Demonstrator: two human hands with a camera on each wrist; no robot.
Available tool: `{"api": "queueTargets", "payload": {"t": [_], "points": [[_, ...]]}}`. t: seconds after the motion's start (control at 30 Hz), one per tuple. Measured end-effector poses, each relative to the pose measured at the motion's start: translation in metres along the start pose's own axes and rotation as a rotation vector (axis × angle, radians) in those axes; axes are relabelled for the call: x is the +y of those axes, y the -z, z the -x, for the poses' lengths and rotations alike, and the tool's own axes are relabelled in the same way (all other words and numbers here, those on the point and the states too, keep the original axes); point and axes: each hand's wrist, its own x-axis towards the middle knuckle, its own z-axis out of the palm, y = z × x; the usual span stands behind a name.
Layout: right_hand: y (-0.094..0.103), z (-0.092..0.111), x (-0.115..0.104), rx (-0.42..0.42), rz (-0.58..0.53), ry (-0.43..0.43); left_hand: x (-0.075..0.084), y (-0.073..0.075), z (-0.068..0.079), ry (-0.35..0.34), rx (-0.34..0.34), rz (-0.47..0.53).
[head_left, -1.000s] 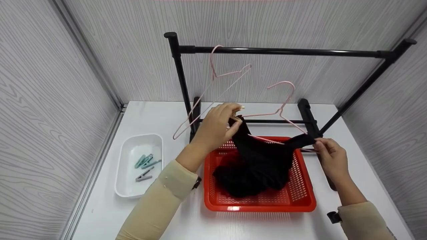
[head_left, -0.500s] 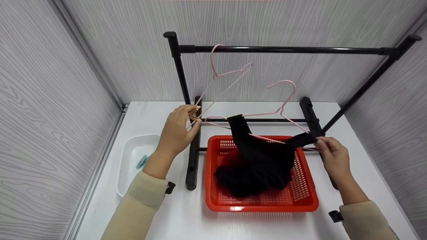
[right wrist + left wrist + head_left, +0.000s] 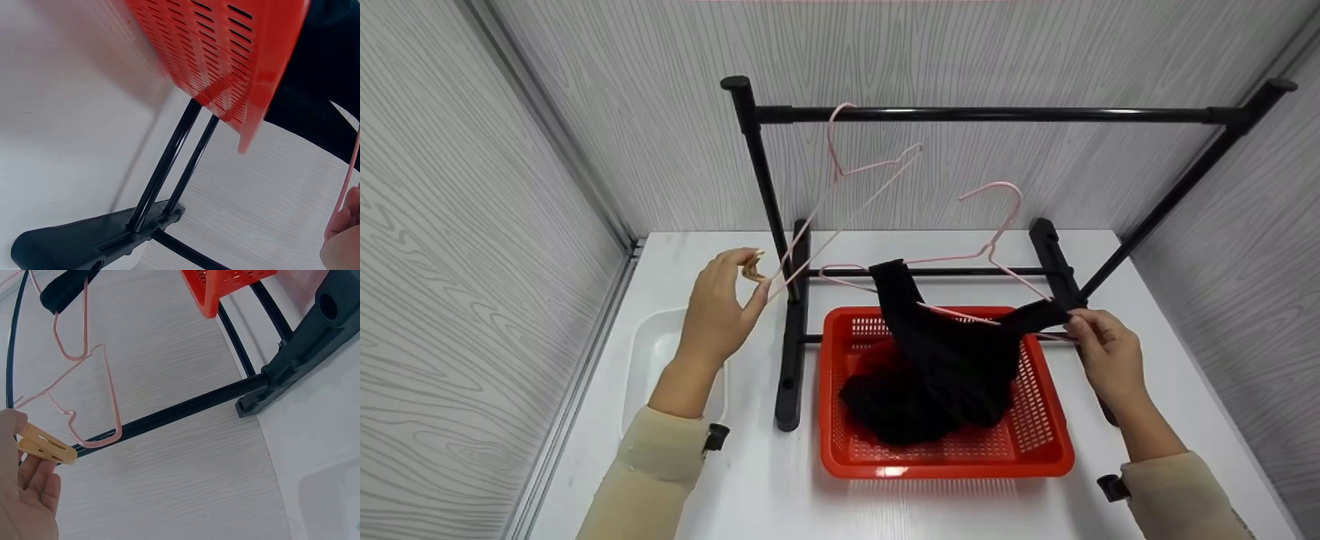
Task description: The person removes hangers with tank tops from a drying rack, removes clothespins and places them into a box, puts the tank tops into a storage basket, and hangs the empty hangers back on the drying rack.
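My left hand (image 3: 716,307) pinches a yellow-orange clothespin (image 3: 48,443) between thumb and fingers, left of the rack. My right hand (image 3: 1110,360) pinches a black garment (image 3: 952,360) together with the right end of a pink wire hanger (image 3: 1006,221). Two straps of the garment loop over this hanger, one near its left end and one at my right fingers. The garment's lower part lies bunched in a red perforated basket (image 3: 945,472). Its exact kind is unclear from the folds.
A second pink hanger (image 3: 874,196) hangs bare from the black rack's top bar (image 3: 997,114), close to my left hand. Behind my left wrist stands a white tray (image 3: 634,375), mostly covered. The rack's left foot (image 3: 789,397) lies between tray and basket.
My left hand has moved left, away from the garment's left strap, past the bare hanger to the tray's side, carrying the clothespin. My right hand has stayed in place.
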Motion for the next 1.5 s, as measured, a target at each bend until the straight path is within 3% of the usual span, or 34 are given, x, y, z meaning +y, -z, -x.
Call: {"api": "queueTargets", "payload": {"t": [0.27, 0.47, 0.6, 0.9, 1.3, 1.5], "points": [[0.001, -0.002, 0.004, 0.016, -0.002, -0.001, -0.014, 0.003, 0.012, 0.04, -0.003, -0.026], [0.001, 0.003, -0.018, 0.008, -0.025, 0.021, -0.028, 0.004, 0.026, 0.09, 0.001, -0.03], [0.002, 0.006, -0.028, 0.008, -0.039, 0.035, -0.042, 0.003, 0.039, 0.143, -0.032, -0.073], [0.002, 0.007, -0.022, -0.005, -0.024, 0.029, -0.069, 0.0, 0.069, 0.254, -0.146, -0.139], [0.003, 0.008, -0.024, -0.009, -0.017, 0.009, -0.09, 0.0, 0.095, 0.497, -0.378, -0.121], [0.004, 0.007, -0.023, 0.004, 0.003, 0.015, -0.105, 0.0, 0.107, 0.567, -0.496, -0.133]]}}
